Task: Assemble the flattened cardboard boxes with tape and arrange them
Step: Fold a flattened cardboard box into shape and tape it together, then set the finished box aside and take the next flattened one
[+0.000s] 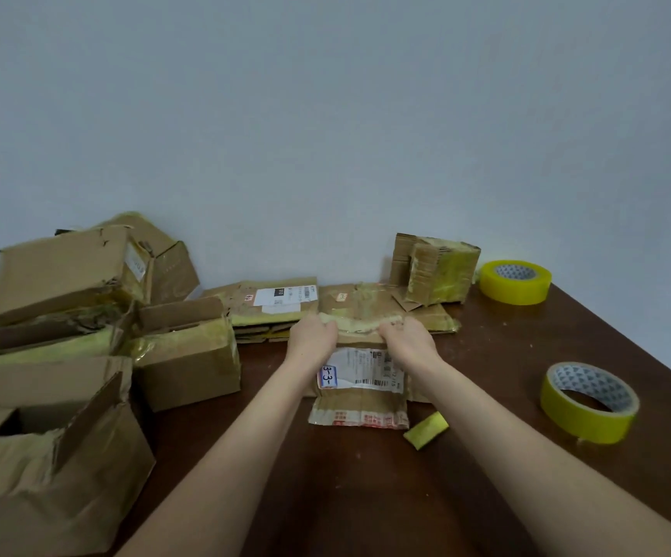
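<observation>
A flattened cardboard box [360, 396] with a white shipping label lies on the brown table in front of me. My left hand [313, 337] and my right hand [406, 339] both grip its far flap, fingers curled over the taped edge. Behind it lie more flattened boxes [273, 305] in a low stack. Two yellow tape rolls stand on the right: one near [589, 404], one far [515, 281]. A small yellow scrap of tape [426, 430] lies by the box's near right corner.
Several assembled, worn boxes [68, 275] are piled at the left, the nearest one [44, 456] open. A small taped box [436, 269] stands at the back by the wall. The table's [366, 496] right edge runs diagonally past the tape rolls.
</observation>
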